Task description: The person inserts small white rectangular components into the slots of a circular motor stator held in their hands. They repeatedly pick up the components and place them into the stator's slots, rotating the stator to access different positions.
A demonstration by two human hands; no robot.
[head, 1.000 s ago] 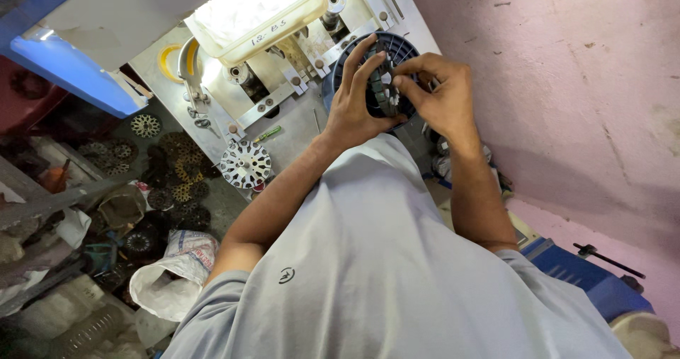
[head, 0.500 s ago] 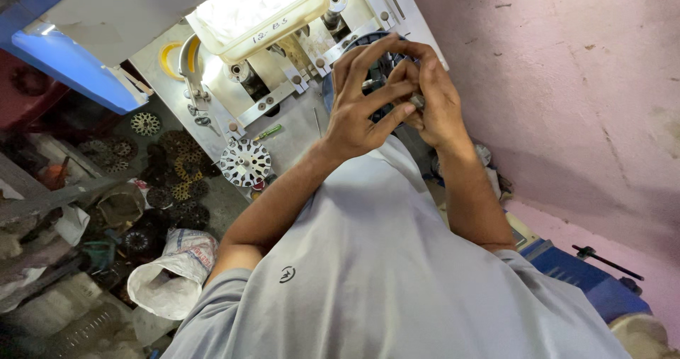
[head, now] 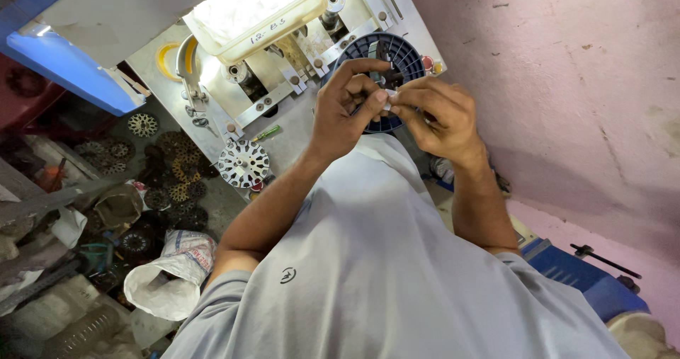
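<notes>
A: Near field first. Grey cotton shirt (head: 368,274) fills the lower frame; both forearms rise from it.

B: Hands?

A: Left hand (head: 347,111) and right hand (head: 439,115) meet fingertip to fingertip, both narrowed in a pinch on a small white slip, paper or tape (head: 389,93); too small to say which. A second ago the fingers lay on the dark round slotted plastic disc (head: 397,54). Half a second ago they closed over it. Now they are raised just in front of it, and more of the disc shows.

B: Meaning?

A: My judgement: the work has shifted from handling the disc to handling the white slip.

B: Further out?

A: The disc sits on the grey metal machine bench (head: 297,129), as before. Left of it a white spoked metal wheel (head: 243,163); beyond, dark stamped rings on the floor (head: 177,182).
</notes>
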